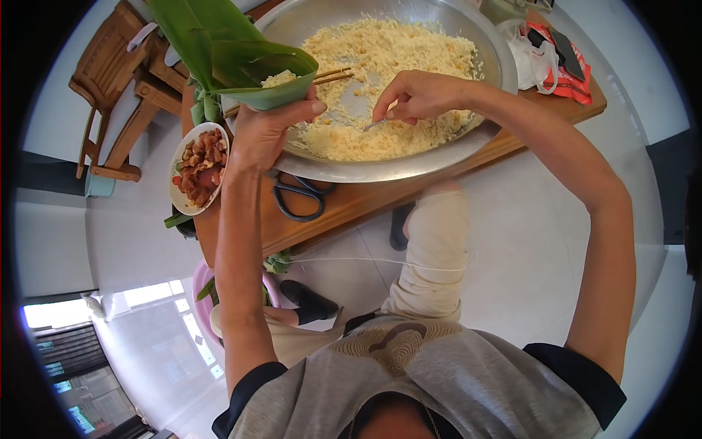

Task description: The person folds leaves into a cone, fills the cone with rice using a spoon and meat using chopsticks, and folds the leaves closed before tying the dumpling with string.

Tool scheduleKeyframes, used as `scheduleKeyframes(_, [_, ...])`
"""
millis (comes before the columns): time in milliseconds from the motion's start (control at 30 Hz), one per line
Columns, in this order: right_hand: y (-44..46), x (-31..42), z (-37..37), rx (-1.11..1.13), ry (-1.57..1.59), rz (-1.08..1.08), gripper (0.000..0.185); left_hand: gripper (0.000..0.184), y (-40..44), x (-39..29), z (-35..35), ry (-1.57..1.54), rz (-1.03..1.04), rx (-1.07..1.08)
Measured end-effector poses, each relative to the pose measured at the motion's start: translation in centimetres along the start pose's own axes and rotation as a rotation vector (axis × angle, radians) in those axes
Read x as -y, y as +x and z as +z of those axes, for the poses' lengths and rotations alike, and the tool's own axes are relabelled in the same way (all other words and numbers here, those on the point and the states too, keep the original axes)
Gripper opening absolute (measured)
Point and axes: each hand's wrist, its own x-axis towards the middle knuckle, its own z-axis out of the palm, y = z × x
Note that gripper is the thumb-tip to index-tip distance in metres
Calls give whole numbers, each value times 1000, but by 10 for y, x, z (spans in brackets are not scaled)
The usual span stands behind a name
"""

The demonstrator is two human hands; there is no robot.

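My left hand is wrapped round the lower end of a folded green leaf cone, held up at the left rim of a wide metal basin. A little rice shows inside the cone, and the long leaf ends stretch up and left. My right hand is over the basin, fingers closed on the handle of a spoon. The spoon's bowl is down in the pale, grainy rice and hidden. A pair of chopsticks passes behind my left hand toward the rice.
An oval dish of meat pieces sits at the table's left edge. Dark-handled scissors lie in front of the basin. Plastic bags are at the right end of the wooden table. A pink tub and a wooden chair stand left.
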Motion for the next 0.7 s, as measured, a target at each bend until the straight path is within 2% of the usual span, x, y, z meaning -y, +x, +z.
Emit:
scheduleKeyframes(233, [-31,17,-38,-135,-133,125,20,24,0,0,2,30,6,-11])
scheduleKeyframes(467, [-57,51,-87,-234,-215,77,22,31,-2,2,0,41,-19,-21])
scheduleKeyframes(600, [-66,96,-90,-260,-222,-46,22,31,-2,2,-2,37,-46,-12])
scheduleKeyframes(667, [-54,97,-80,-295,-288,-124,21,32,-3,1,-1,11,-54,-21])
scheduleKeyframes(700, [-43,89,-73,-335,-308,-276,21,33,-3,1,0,-20,-68,-27])
